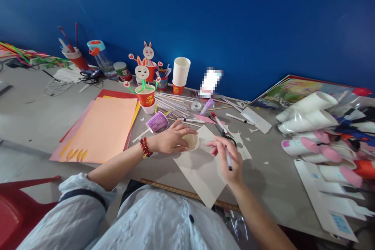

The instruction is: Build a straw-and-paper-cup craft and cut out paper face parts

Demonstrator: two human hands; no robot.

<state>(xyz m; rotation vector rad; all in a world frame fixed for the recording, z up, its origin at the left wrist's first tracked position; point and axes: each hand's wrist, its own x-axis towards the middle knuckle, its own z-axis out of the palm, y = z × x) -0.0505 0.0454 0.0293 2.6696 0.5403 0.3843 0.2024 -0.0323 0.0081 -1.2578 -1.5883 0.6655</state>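
Note:
My left hand (171,139) rests over a white paper cup (193,141), fingers bent around its near side and rim. The cup stands on a sheet of white paper (205,175) that lies askew at the table's front edge. In my right hand (227,158) is a white marker (229,158), its dark end pointing down toward me, apart from the sheet. Scissors with black handles (229,136) lie just beyond the right hand, by cut paper scraps (241,146). A purple-coloured cup (158,122) lies on its side beyond my left hand.
Coloured paper sheets (102,125) are stacked on the left. Rabbit-faced red cups (145,97), a stack of white cups (181,71) and loose straws (172,102) stand or lie at the back. Paper tubes (307,111) and bottles crowd the right. A red stool (20,211) is at lower left.

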